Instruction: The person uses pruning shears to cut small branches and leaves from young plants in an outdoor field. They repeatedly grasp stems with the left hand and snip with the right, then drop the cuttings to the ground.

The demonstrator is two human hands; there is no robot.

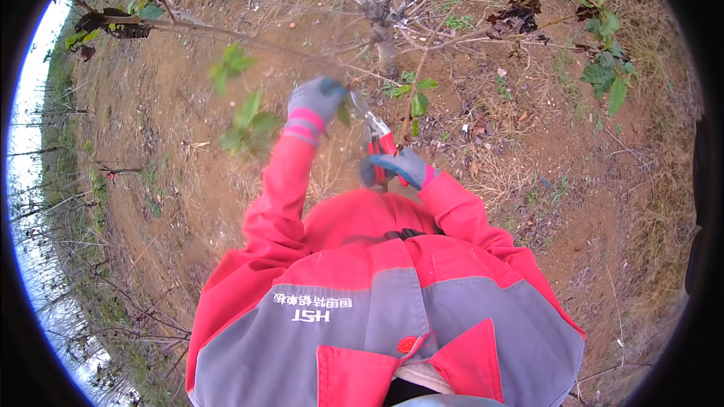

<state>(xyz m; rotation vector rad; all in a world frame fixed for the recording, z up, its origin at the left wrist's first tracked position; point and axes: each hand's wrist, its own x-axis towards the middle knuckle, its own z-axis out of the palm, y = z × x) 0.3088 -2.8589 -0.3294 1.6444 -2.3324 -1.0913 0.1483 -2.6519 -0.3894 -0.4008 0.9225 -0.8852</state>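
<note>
My left hand [318, 99], in a grey and blue knit work glove with pink bands, is closed around a thin leafy branch, beside the tips of the pruning shears. Green leaves [249, 121] hang blurred to its left. My right hand [403, 168], gloved alike, grips the red handles of the pruning shears [380, 134], whose metal blades point up and left towards my left hand. Whether the blades touch the branch cannot be told. Beyond both hands, a small pruned tree trunk [386, 48] rises from the soil, with several bare branches spreading from its knobbly top.
A long branch [226, 31] crosses at the upper left. Another upright twig [417, 85] with leaves stands close to the shears. Leafy branch ends [608, 70] hang at the upper right. Dry grass [659, 181] and brown soil lie around.
</note>
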